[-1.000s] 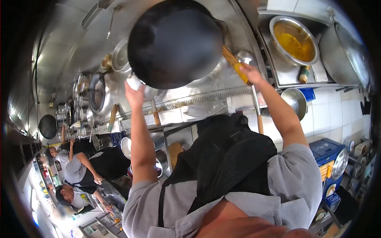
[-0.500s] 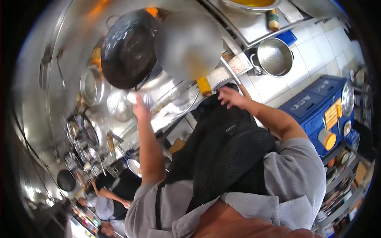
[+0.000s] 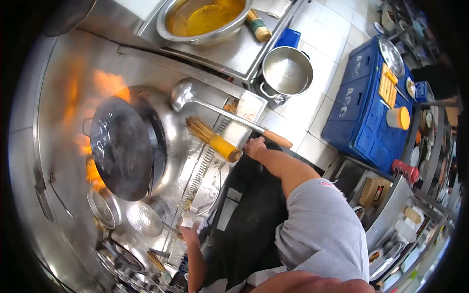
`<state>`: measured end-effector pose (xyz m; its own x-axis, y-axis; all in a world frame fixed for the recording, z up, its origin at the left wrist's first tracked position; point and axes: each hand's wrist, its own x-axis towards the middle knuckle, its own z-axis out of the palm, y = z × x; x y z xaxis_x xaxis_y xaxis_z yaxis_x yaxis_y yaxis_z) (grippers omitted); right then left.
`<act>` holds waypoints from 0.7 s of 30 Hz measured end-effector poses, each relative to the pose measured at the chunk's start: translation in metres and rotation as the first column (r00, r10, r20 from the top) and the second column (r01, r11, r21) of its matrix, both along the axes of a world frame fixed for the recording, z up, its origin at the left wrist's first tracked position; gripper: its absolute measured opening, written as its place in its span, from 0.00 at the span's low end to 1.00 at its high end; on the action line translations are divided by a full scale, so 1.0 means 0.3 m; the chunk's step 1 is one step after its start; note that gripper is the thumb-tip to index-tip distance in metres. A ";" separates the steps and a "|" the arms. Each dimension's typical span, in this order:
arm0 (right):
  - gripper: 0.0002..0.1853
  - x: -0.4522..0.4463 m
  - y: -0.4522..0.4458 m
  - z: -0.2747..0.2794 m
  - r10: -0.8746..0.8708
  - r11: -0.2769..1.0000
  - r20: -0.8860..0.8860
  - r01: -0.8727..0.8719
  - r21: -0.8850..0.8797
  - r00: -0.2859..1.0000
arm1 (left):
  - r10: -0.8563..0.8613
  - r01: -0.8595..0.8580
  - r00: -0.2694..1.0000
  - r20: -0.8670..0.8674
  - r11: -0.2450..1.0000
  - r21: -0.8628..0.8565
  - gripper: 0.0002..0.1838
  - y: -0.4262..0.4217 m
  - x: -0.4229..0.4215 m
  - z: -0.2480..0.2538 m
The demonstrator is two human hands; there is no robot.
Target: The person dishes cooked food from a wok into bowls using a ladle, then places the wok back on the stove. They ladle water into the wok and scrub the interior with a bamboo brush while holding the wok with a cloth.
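My left hand (image 3: 189, 231) is closed around a folded white cloth (image 3: 193, 219) at the front of the metal stove. Beside it, a perforated skimmer (image 3: 144, 219) lies with its handle pointing toward this hand. At the counter's front edge my right hand (image 3: 254, 147) has curled fingers; what they grip is hidden. Close to it are a long ladle (image 3: 229, 115) with a wooden handle end and a yellow-wrapped bamboo brush (image 3: 215, 140). A dark, smoking wok (image 3: 120, 149) sits tilted over the burner, away from both hands.
Orange flames (image 3: 110, 84) rise around the wok. A steel bowl of yellow liquid (image 3: 202, 35) and another bamboo brush (image 3: 259, 27) stand at the back. A steel pot (image 3: 287, 72) is beside the counter. Blue containers (image 3: 354, 97) stand on the right.
The view has shifted. My left hand has brought the white cloth from near the wok to the stove front. My right hand has reached the counter edge. Flames around the wok look larger.
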<state>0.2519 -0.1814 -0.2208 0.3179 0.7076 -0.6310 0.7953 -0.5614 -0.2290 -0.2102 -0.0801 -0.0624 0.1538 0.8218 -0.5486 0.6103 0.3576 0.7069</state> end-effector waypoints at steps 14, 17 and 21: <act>0.33 -0.243 -0.719 0.388 -0.292 0.948 -0.573 0.150 -0.282 0.766 | -0.304 0.206 0.933 0.193 0.890 0.406 0.41 0.158 0.425 0.310; 0.29 -0.336 -0.899 0.393 -0.500 0.866 -0.432 0.446 -0.228 0.750 | -0.605 0.495 0.662 0.442 0.796 0.348 0.36 0.144 0.678 0.274; 0.24 -0.500 -1.139 0.365 -0.522 0.820 -0.440 0.571 -0.024 0.731 | -0.818 0.834 0.309 0.485 0.479 0.276 0.31 0.003 0.971 0.352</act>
<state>0.1020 -0.5231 -0.1114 0.4012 0.5619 -0.7234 0.1750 -0.8222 -0.5416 0.0811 -0.0793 0.0432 0.9837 0.0925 -0.1540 0.1632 -0.1021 0.9813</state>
